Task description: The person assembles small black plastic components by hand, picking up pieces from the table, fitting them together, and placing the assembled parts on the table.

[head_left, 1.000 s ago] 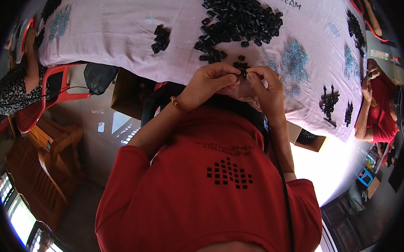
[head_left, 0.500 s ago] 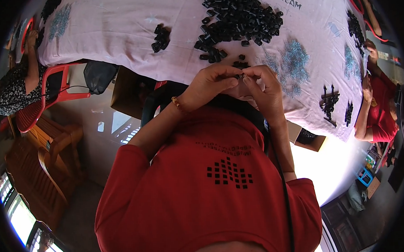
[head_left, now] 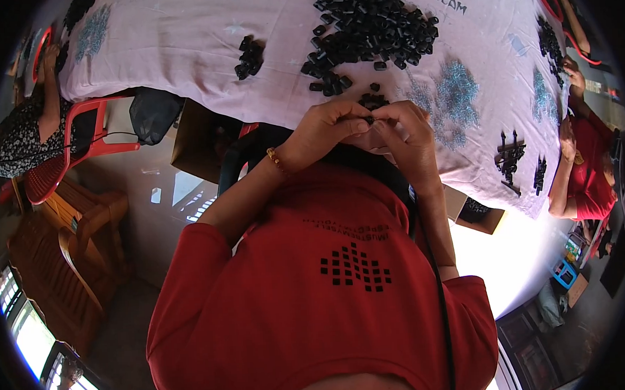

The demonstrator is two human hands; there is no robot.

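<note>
Just over the near edge of the cloth-covered table, my two hands meet fingertip to fingertip. A small black piece [head_left: 370, 120] sits between them, with its exact shape mostly hidden by the fingers. My left hand [head_left: 329, 129] pinches it between thumb and forefinger, and a beaded bracelet circles that wrist. From the other side, the thumb and forefinger of my right hand [head_left: 409, 129] are closed at the piece. Right behind the fingertips lie a few loose black parts [head_left: 374, 100]. Farther back spreads a big heap of small black plastic parts [head_left: 368, 29].
Silvery-blue small bits [head_left: 456, 94] lie scattered right of my hands, near black rod-shaped parts [head_left: 510, 160]. A smaller black cluster [head_left: 249, 57] is at left on the pink cloth [head_left: 180, 40]. Co-workers sit at both sides; a red chair [head_left: 80, 139] stands left.
My right fingertips have shifted slightly left against my left ones. The piece between them now shows as a dark lump. The heaps have not moved.
</note>
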